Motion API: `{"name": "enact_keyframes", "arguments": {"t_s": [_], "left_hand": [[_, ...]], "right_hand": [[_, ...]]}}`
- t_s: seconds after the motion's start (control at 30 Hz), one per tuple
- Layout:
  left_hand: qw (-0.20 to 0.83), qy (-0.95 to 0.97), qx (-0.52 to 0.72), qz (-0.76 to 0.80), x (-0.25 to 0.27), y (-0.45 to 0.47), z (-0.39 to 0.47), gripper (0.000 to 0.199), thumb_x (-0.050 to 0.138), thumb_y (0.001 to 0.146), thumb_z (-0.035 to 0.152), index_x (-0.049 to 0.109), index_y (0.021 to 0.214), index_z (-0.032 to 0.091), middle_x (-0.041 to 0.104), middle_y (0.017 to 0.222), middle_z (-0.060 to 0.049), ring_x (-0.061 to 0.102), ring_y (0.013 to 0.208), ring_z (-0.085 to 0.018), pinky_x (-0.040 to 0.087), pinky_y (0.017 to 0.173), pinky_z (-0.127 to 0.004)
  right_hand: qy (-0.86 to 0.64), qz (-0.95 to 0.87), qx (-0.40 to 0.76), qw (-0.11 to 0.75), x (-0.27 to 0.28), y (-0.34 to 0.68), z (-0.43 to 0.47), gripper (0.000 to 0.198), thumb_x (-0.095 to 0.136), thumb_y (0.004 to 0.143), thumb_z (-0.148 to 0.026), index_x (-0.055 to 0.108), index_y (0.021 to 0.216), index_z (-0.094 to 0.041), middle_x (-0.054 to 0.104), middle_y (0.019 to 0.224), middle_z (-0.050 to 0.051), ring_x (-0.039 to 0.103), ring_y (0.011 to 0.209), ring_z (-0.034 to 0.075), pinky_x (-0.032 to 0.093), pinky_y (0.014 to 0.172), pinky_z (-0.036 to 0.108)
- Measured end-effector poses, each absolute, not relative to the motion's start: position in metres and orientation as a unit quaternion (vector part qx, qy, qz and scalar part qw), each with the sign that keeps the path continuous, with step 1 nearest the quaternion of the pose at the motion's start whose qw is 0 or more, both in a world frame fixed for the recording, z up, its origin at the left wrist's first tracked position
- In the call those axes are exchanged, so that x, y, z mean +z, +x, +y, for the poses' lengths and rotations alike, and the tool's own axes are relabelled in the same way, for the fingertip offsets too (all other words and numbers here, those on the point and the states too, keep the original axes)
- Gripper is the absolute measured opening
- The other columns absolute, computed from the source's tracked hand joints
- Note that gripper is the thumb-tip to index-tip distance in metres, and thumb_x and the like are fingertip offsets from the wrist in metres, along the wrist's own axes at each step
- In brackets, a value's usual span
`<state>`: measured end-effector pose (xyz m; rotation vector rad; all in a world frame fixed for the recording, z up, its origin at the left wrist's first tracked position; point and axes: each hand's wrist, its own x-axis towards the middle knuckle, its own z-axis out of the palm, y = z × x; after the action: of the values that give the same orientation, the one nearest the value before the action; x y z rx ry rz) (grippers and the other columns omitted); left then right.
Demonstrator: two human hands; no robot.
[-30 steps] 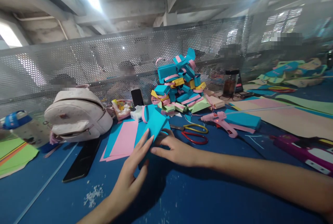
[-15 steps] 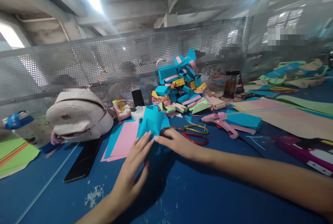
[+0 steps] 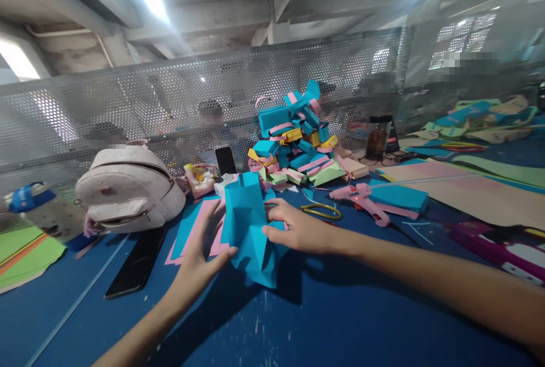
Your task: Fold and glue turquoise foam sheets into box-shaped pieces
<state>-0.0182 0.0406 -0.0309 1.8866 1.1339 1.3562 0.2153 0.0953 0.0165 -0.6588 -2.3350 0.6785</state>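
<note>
A folded bright blue paper bag stands tilted between my two hands above the blue table. My left hand holds its left side, with the thumb on the lower edge and the fingers curved alongside, their tips partly hidden by the paper. From the right, my right hand grips the other side between thumb and bent fingers. Pink paper sheets and blue sheets lie behind my left hand. Just past my right hand is a yellow scissors handle; the rest of the scissors is mostly covered.
A pile of blue, pink and yellow paper bags rises at the back. To its right are a pink glue gun and a lidded drink container. A white backpack, a black phone and a bottle occupy the left. A purple device lies at right.
The blue paper bag has come nearer and its creased lower part now shows. My left hand has shifted left and spread around its side; my right hand has turned onto the right side.
</note>
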Motion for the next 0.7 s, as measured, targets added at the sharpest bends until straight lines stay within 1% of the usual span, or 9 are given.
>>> {"name": "enact_keyframes", "arguments": {"t_s": [0.07,0.17,0.2,0.3,0.37,0.5,0.6,0.63,0.7], "left_hand": [[0.271,0.710,0.487,0.431,-0.033,-0.018,0.038,0.081,0.071,0.079,0.031,0.025,0.146,0.035,0.029,0.155,-0.007,0.026,0.141,-0.032,0.023,0.116,-0.053],[0.263,0.716,0.467,0.448,-0.036,-0.018,0.035,0.086,0.073,0.078,0.030,0.021,0.147,0.040,0.025,0.156,-0.004,0.024,0.142,-0.032,0.024,0.115,-0.054],[0.260,0.718,0.463,0.451,-0.036,-0.017,0.034,0.087,0.073,0.078,0.030,0.020,0.147,0.040,0.025,0.157,-0.004,0.024,0.142,-0.032,0.024,0.115,-0.055],[0.246,0.726,0.454,0.453,-0.035,-0.016,0.032,0.088,0.073,0.078,0.032,0.018,0.147,0.040,0.025,0.157,-0.004,0.024,0.142,-0.033,0.025,0.114,-0.057],[0.227,0.736,0.448,0.453,-0.033,-0.017,0.031,0.090,0.073,0.078,0.033,0.016,0.147,0.041,0.023,0.157,-0.004,0.023,0.142,-0.033,0.025,0.113,-0.059],[0.170,0.775,0.411,0.449,-0.025,-0.020,0.023,0.101,0.073,0.077,0.038,0.004,0.150,0.039,0.011,0.160,-0.006,0.015,0.143,-0.036,0.020,0.112,-0.062],[0.123,0.808,0.359,0.450,-0.018,-0.021,0.015,0.117,0.077,0.072,0.042,-0.010,0.150,0.034,-0.002,0.160,-0.011,0.007,0.143,-0.041,0.019,0.111,-0.065],[0.108,0.815,0.349,0.450,-0.015,-0.020,0.013,0.121,0.078,0.070,0.043,-0.012,0.150,0.031,-0.002,0.160,-0.013,0.007,0.143,-0.042,0.020,0.111,-0.065],[0.082,0.822,0.346,0.445,-0.013,-0.017,0.013,0.123,0.079,0.069,0.044,-0.012,0.150,0.029,0.011,0.158,-0.018,0.017,0.142,-0.042,0.025,0.110,-0.064]], "right_hand": [[-0.234,-0.895,0.232,0.302,0.022,0.218,0.094,0.016,0.055,0.084,-0.023,0.061,0.070,-0.018,0.067,0.085,0.007,0.051,0.113,0.025,0.036,0.101,0.041],[-0.209,-0.914,0.195,0.287,0.029,0.222,0.092,0.018,0.055,0.084,-0.023,0.060,0.067,-0.018,0.067,0.082,0.005,0.055,0.104,0.024,0.027,0.107,0.045],[-0.209,-0.915,0.194,0.287,0.031,0.223,0.092,0.019,0.054,0.084,-0.023,0.061,0.067,-0.018,0.067,0.082,0.005,0.055,0.105,0.024,0.028,0.107,0.046],[-0.227,-0.899,0.232,0.295,0.032,0.224,0.094,0.017,0.055,0.084,-0.026,0.063,0.071,-0.017,0.066,0.083,0.008,0.046,0.120,0.028,0.033,0.104,0.045],[-0.227,-0.888,0.269,0.297,0.031,0.225,0.096,0.017,0.054,0.084,-0.026,0.063,0.072,-0.017,0.065,0.085,0.009,0.044,0.123,0.028,0.036,0.101,0.043],[-0.205,-0.876,0.308,0.308,0.033,0.225,0.099,0.020,0.053,0.084,-0.023,0.061,0.067,-0.017,0.064,0.087,0.008,0.054,0.108,0.024,0.040,0.097,0.039],[-0.169,-0.883,0.292,0.327,0.036,0.227,0.101,0.016,0.054,0.081,-0.019,0.064,0.069,-0.017,0.065,0.086,0.005,0.055,0.103,0.022,0.037,0.100,0.040],[-0.150,-0.886,0.284,0.335,0.037,0.228,0.101,0.014,0.054,0.081,-0.017,0.065,0.072,-0.018,0.066,0.087,0.004,0.056,0.101,0.021,0.035,0.102,0.040],[-0.114,-0.891,0.261,0.353,0.038,0.229,0.100,0.012,0.055,0.079,-0.014,0.067,0.079,-0.019,0.067,0.088,0.003,0.058,0.094,0.018,0.030,0.105,0.041]]}}
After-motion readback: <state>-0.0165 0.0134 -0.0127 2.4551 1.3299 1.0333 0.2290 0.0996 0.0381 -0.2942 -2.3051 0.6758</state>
